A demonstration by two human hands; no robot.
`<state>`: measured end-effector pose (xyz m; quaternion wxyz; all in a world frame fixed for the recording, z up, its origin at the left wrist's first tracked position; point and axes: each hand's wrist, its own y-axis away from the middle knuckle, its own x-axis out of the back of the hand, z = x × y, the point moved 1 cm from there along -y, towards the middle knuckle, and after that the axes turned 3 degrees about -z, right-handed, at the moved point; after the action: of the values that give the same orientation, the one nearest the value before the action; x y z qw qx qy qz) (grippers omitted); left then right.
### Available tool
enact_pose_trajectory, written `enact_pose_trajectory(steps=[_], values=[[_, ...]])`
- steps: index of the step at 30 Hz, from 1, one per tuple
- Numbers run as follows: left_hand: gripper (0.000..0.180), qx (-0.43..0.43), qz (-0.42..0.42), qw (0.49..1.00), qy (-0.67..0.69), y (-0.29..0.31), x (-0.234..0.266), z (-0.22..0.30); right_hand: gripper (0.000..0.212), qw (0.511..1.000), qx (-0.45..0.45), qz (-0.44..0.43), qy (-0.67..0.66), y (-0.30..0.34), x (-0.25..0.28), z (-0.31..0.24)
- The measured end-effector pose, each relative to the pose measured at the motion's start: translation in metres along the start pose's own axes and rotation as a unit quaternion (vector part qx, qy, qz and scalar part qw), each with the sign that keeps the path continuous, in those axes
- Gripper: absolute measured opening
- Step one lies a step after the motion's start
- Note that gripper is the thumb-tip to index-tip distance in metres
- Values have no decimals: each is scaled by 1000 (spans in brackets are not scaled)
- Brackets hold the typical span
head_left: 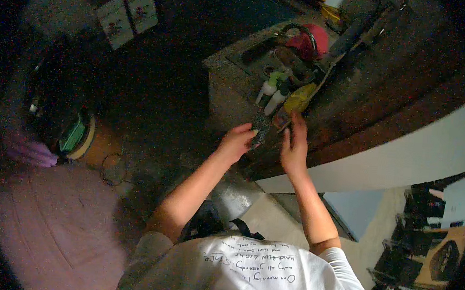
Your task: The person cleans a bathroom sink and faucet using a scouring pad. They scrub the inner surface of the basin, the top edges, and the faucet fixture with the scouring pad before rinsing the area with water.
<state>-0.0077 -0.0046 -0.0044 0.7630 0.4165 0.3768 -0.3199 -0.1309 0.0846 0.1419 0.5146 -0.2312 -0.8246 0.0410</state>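
My left hand [236,142] is closed, thumb and fingers gripping the near end of a dark speckled pouch-like thing [261,126]; its kind is hard to make out in the dim light. My right hand [295,149] has its fingers stretched out with a gap by the thumb. Its fingertips reach the side of a small brownish packet [282,119], and contact is unclear. Just beyond lies a yellow bag [300,99]. Two white bottles, one a green-topped bottle [268,89] and the other a dark-topped bottle [276,101], stand between the hands, farther off.
These things sit on a narrow cabinet top [233,64] beside a long brown wooden panel [387,96]. A red item [309,41] lies at its far end. At left are a bed [54,224] and a round wooden stool-like thing [103,144]. Shelves with boxes [443,259] stand at right.
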Motion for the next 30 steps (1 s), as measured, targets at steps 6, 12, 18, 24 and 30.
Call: enact_pose_trajectory(steps=[6,12,18,24,30], values=[[49,6,-32,995,-98,-61,-37,144,43,964,-46,261,-15,-149,-58,-3],[45,49,-83,993,-63,9,32,83,39,957,-121,260,-45,-58,-114,-14],[41,46,-16,986,-157,63,36,150,40,948,-129,283,-65,-61,-136,-106],[43,59,-120,988,-74,77,25,146,43,951,-67,300,40,-63,-123,-94],[40,93,-173,980,-28,58,37,146,39,933,-149,320,-65,-47,-131,-51]])
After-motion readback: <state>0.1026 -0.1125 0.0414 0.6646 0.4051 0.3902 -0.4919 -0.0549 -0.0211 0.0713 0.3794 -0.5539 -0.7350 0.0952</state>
